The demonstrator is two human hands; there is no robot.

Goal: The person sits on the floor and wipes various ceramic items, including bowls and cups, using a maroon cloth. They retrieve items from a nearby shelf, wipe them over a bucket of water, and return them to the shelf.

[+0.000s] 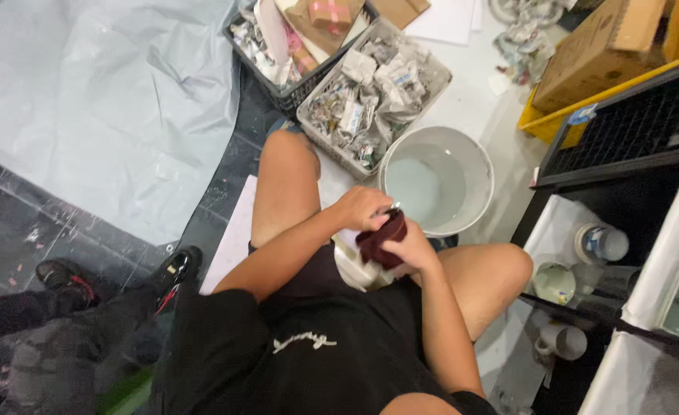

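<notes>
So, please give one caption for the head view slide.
Both hands rub a dark red cloth on a white object above a white bucket.

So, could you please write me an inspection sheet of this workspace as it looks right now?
Surface: dark tiled floor, partly under a grey plastic sheet.
Job's things: dark red cloth pressed against a white object over the lap.
Clutter: grey bucket holding water; two baskets of paper-wrapped items; cardboard box; cups and bottle on a shelf.
Grippers: left hand and right hand both grip the cloth.
Cables: nothing seen.
Surroundings: another person's black shoes at left.
</notes>
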